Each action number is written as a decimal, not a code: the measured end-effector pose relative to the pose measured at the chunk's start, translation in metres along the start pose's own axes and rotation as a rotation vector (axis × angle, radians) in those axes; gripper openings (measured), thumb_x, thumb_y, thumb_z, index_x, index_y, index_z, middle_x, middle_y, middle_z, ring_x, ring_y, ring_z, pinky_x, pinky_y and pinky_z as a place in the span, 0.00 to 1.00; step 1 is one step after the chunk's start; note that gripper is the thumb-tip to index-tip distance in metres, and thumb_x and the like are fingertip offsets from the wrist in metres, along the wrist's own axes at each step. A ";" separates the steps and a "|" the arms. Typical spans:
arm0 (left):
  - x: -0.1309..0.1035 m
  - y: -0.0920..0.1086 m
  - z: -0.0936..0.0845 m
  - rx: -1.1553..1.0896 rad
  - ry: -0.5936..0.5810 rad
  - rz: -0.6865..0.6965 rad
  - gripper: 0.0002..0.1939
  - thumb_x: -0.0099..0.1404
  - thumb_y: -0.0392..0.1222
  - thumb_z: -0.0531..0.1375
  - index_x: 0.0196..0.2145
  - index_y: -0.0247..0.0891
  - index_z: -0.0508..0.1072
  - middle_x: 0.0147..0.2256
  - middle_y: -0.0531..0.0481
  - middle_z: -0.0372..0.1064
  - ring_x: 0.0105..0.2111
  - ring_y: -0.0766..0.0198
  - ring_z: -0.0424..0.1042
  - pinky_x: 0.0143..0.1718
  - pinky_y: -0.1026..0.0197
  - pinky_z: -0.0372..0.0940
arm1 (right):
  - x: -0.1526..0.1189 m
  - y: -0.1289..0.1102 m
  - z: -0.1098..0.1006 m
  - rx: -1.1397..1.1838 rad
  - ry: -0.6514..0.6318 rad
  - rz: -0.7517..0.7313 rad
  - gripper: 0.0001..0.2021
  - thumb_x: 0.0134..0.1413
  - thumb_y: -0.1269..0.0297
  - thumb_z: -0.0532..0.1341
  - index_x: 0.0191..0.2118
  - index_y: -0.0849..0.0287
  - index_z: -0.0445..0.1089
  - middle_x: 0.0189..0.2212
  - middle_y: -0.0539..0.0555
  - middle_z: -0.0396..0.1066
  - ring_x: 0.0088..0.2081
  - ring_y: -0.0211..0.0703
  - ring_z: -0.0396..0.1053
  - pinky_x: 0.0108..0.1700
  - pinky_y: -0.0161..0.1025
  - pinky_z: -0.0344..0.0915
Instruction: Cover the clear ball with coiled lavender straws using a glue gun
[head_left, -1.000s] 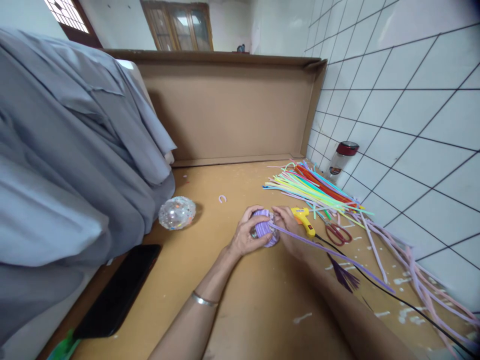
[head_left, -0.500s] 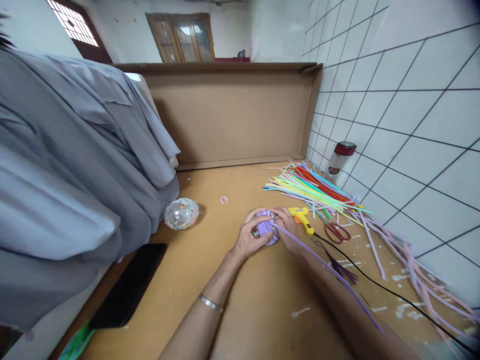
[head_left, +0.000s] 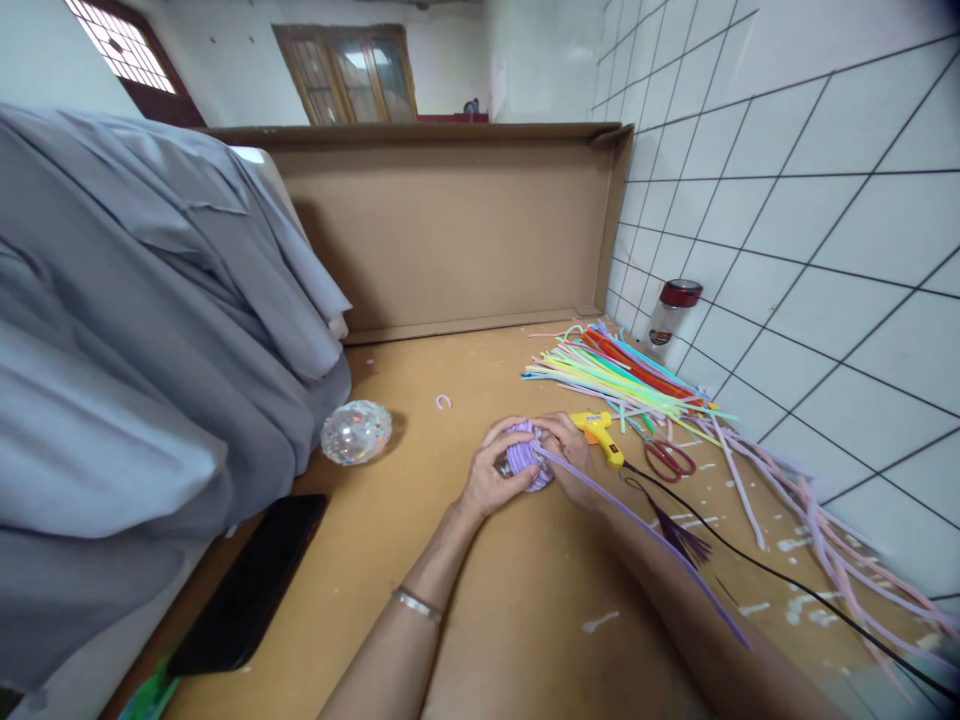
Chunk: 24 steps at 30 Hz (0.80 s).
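Both my hands are closed around a clear ball wrapped with purple pipe cleaner [head_left: 523, 462], low over the table. My left hand [head_left: 491, 472] grips its left side, the thumb pressed along the lower front and the fingers over the top. My right hand [head_left: 568, 452] holds the right side, its fingertips partly hidden against the ball. A long loose end of the purple pipe cleaner [head_left: 645, 524] runs from the ball across my right forearm. Just right of that hand lies a yellow glue gun [head_left: 602, 437], and beyond it are red-handled scissors [head_left: 670, 461].
A bundle of coloured pipe cleaners [head_left: 622, 375] lies at the back right, near a red-lidded jar [head_left: 671, 312]. To the left are another clear ball [head_left: 356, 432] and a black phone [head_left: 251, 585]. A cardboard wall [head_left: 465, 225] stands behind. The glue gun's black cord [head_left: 750, 558] crosses the right side.
The view has shifted slightly, so most things sit a little further left. My hands keep their hold on the wrapped ball, with little visible change in grip.
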<state>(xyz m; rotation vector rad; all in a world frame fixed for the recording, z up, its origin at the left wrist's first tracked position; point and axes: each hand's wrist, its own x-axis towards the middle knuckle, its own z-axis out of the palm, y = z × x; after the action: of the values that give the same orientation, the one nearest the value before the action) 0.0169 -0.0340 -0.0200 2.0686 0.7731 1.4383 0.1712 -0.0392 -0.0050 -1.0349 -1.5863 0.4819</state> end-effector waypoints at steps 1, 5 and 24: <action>0.000 0.000 0.000 0.001 -0.005 -0.001 0.18 0.55 0.44 0.64 0.44 0.38 0.72 0.52 0.39 0.64 0.53 0.53 0.65 0.55 0.46 0.61 | 0.000 0.000 0.000 -0.007 -0.004 0.008 0.14 0.53 0.71 0.50 0.39 0.55 0.72 0.36 0.54 0.67 0.41 0.43 0.67 0.45 0.42 0.64; 0.001 0.001 -0.001 -0.015 -0.015 0.016 0.18 0.55 0.42 0.64 0.45 0.38 0.72 0.53 0.39 0.63 0.54 0.53 0.64 0.56 0.46 0.60 | -0.001 0.003 0.000 -0.018 -0.019 0.043 0.17 0.54 0.70 0.50 0.44 0.54 0.71 0.38 0.54 0.66 0.42 0.43 0.66 0.45 0.42 0.64; 0.006 -0.006 -0.001 -0.095 0.007 -0.036 0.19 0.56 0.46 0.64 0.45 0.38 0.72 0.53 0.38 0.63 0.54 0.53 0.65 0.56 0.46 0.59 | 0.003 0.010 -0.003 0.120 -0.100 0.078 0.15 0.57 0.64 0.53 0.44 0.51 0.74 0.39 0.54 0.65 0.45 0.43 0.65 0.49 0.44 0.63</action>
<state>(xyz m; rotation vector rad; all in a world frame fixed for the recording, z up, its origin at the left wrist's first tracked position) 0.0169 -0.0250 -0.0197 1.9697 0.7263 1.4356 0.1772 -0.0317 -0.0098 -0.9974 -1.5886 0.6835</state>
